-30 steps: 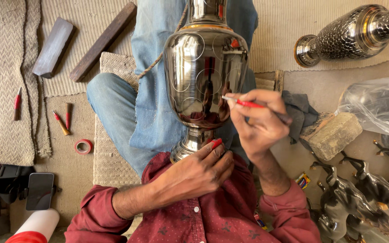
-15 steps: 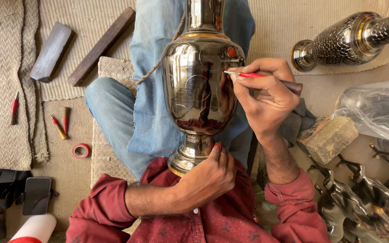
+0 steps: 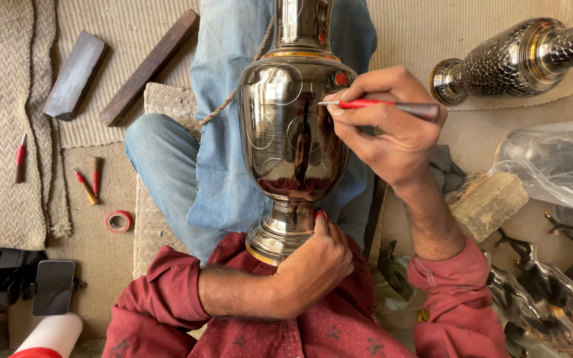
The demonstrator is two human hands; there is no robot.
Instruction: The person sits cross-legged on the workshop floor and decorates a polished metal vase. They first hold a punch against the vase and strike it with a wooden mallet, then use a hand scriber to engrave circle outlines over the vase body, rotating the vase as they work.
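Metal vase (image 3: 293, 132) lies across the lap. Left hand (image 3: 310, 268) closed round its foot — brace it firmly. Right hand (image 3: 382, 129) pinches red-handled scriber (image 3: 373, 106), tip on the belly; follow the marked circles lightly, wrist anchored.

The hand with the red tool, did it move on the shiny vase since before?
Yes. The right hand with the red tool has climbed from the belly of the vase toward its shoulder, nearer the neck.
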